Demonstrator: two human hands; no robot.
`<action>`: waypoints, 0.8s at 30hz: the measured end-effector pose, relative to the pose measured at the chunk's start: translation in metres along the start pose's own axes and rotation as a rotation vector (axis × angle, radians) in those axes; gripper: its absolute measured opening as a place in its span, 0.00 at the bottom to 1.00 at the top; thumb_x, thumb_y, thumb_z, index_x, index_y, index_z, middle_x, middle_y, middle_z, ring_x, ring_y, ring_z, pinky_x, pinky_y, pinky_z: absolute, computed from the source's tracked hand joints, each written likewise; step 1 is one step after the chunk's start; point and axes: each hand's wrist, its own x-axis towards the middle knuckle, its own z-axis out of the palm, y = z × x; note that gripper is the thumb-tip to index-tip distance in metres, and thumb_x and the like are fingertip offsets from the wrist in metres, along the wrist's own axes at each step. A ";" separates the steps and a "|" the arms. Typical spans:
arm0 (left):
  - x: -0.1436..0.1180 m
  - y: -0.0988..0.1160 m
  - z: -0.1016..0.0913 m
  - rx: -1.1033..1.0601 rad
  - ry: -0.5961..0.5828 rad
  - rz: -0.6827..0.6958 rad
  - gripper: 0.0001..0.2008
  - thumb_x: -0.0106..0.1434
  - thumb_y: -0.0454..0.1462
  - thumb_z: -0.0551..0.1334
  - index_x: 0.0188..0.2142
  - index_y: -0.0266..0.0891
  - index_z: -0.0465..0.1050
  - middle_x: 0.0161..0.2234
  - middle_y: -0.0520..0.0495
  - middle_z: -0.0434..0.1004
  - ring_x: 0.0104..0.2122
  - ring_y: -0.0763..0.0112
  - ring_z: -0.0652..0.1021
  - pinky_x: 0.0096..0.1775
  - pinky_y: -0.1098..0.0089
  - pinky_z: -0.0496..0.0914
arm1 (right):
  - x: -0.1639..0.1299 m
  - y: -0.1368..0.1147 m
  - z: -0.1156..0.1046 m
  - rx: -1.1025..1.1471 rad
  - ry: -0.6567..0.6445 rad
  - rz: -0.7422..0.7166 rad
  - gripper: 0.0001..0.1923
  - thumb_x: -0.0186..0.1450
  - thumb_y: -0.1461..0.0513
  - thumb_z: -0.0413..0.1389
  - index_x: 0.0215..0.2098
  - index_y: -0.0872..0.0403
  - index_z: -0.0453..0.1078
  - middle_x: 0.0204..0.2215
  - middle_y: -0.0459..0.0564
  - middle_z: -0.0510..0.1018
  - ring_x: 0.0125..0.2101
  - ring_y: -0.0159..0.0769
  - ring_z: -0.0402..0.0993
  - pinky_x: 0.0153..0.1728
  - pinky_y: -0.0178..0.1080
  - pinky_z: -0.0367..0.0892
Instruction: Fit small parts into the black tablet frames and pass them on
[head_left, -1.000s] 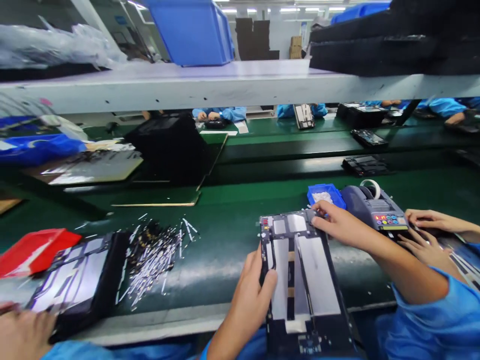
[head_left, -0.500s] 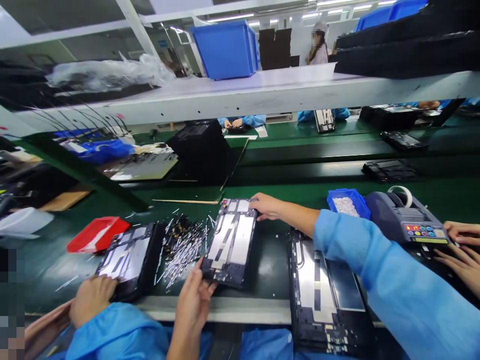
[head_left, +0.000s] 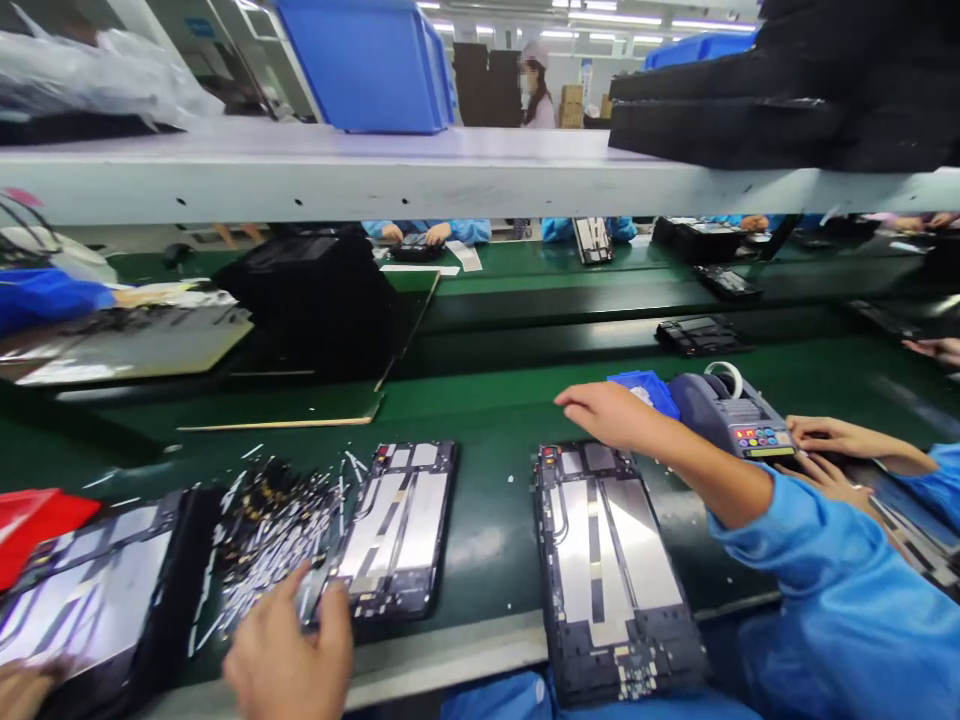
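A tablet [head_left: 401, 530] with its inner parts bare lies flat on a green counter [head_left: 491, 560]. The left hand [head_left: 289, 640] is at the tablet's near left corner, thumb and fingers spread; whether they touch it cannot be told. To the tablet's right lies a second tablet [head_left: 600, 570], likewise bare inside, reaching past the counter's near edge. The right hand [head_left: 615, 412], fingers loosely outstretched and nothing seen in it, is right of the tablet and farther back. Just left of the tablet is a heap of thin strips [head_left: 274, 535]; left of those, a third tablet [head_left: 105, 580] with a blurred co-worker's hand [head_left: 26, 690] at its near end. Well to the tablet's right, and farther back, stand a blue box [head_left: 664, 393] and a tape machine [head_left: 701, 410].
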 end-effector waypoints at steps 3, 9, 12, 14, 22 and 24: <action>-0.006 0.077 0.026 -0.086 -0.237 0.503 0.16 0.70 0.40 0.55 0.53 0.45 0.76 0.44 0.41 0.79 0.43 0.54 0.78 0.50 0.55 0.72 | -0.033 0.024 0.010 -0.129 -0.033 0.075 0.18 0.72 0.65 0.51 0.54 0.57 0.79 0.53 0.56 0.82 0.53 0.47 0.77 0.57 0.45 0.67; 0.020 0.213 0.098 0.255 -0.532 0.968 0.29 0.68 0.26 0.51 0.60 0.51 0.75 0.50 0.40 0.76 0.42 0.56 0.76 0.43 0.58 0.71 | -0.050 0.029 0.031 -0.076 0.053 0.046 0.18 0.71 0.65 0.52 0.54 0.58 0.79 0.50 0.57 0.83 0.51 0.46 0.78 0.56 0.43 0.67; 0.033 0.228 0.111 0.376 -0.612 1.038 0.25 0.68 0.26 0.54 0.54 0.52 0.79 0.50 0.42 0.75 0.41 0.58 0.75 0.43 0.60 0.70 | -0.056 0.031 0.031 -0.007 0.105 0.014 0.17 0.71 0.66 0.53 0.52 0.58 0.79 0.48 0.57 0.83 0.49 0.45 0.78 0.55 0.43 0.67; 0.037 0.225 0.111 0.404 -0.599 1.057 0.19 0.68 0.26 0.55 0.48 0.47 0.79 0.47 0.43 0.75 0.40 0.60 0.74 0.41 0.62 0.69 | -0.058 0.034 0.031 0.032 0.131 0.006 0.16 0.70 0.66 0.53 0.51 0.57 0.80 0.47 0.56 0.83 0.49 0.45 0.78 0.55 0.44 0.68; 0.026 0.201 0.110 0.238 -0.356 1.200 0.10 0.68 0.27 0.57 0.38 0.41 0.75 0.40 0.45 0.75 0.38 0.62 0.74 0.39 0.64 0.68 | -0.044 0.017 0.042 0.410 0.095 -0.063 0.18 0.69 0.67 0.53 0.52 0.54 0.79 0.49 0.53 0.83 0.49 0.41 0.79 0.53 0.41 0.70; 0.022 0.197 0.111 0.117 -0.340 1.203 0.10 0.69 0.28 0.56 0.38 0.41 0.75 0.39 0.44 0.76 0.38 0.63 0.74 0.39 0.65 0.69 | -0.038 0.008 0.046 0.557 0.000 -0.035 0.16 0.66 0.69 0.54 0.46 0.53 0.81 0.41 0.49 0.85 0.41 0.37 0.81 0.44 0.36 0.71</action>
